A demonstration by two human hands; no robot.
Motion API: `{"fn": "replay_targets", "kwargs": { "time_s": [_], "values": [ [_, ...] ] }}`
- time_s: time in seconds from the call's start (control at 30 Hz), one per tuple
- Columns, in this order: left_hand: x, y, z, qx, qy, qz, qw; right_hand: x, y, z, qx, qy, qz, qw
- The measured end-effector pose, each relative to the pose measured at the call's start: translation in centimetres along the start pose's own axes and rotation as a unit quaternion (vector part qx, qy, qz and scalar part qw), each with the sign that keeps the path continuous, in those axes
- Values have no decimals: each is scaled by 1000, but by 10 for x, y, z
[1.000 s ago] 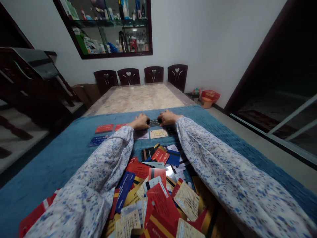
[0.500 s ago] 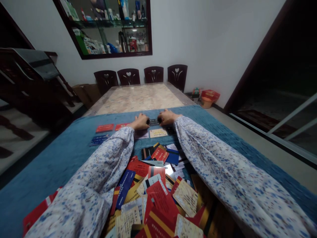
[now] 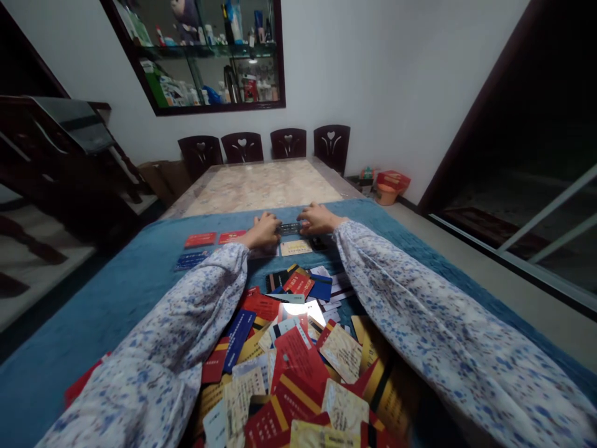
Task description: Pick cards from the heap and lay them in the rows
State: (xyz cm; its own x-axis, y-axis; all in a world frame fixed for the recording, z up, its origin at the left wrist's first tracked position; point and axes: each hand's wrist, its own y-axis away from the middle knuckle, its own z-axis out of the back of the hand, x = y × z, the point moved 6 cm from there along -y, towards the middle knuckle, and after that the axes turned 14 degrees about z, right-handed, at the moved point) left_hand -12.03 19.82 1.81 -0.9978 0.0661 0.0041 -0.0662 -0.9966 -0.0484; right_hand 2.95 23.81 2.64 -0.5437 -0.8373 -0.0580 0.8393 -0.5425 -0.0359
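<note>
A black card (image 3: 290, 229) lies level at the blue cloth, in line behind a row of other cards. My left hand (image 3: 263, 230) has its bent fingers on the card's left end. At the card's right end are the curled fingertips of my right hand (image 3: 319, 219), closed onto its edge. Just nearer to me sits a pale yellow card (image 3: 295, 247), with a dark card (image 3: 319, 244) beside it. Two red cards (image 3: 200, 239) and a blue card (image 3: 191, 259) lie left of my left hand. Below my wrists spreads a large heap of mixed cards (image 3: 298, 361).
The blue cloth (image 3: 140, 280) covers the near part of a marble-patterned table (image 3: 261, 183). Several dark chairs (image 3: 242, 147) stand at its far end. Left is a wooden stair railing (image 3: 56, 149); a red and orange bucket (image 3: 389, 186) stands on the floor at right.
Both hands stay at the black card's ends, with the right hand's fingers slightly more raised. The whole view has shifted a little, showing more of the heap's near side.
</note>
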Motion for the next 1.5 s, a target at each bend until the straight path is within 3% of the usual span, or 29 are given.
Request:
{"fn": "replay_targets", "kwargs": {
  "time_s": [0.57,0.83,1.17,1.5],
  "values": [
    [-25,87,18,-13,40,-62,997,61,55,18,-11,-37,48,998],
    [-30,121,15,-3,53,-72,996,93,81,24,-24,-59,54,996],
    [-40,141,8,1,74,-75,994,127,100,22,11,-48,35,998],
    [-45,149,2,13,75,-74,994,129,104,2,18,-38,5,999]
  ]
}}
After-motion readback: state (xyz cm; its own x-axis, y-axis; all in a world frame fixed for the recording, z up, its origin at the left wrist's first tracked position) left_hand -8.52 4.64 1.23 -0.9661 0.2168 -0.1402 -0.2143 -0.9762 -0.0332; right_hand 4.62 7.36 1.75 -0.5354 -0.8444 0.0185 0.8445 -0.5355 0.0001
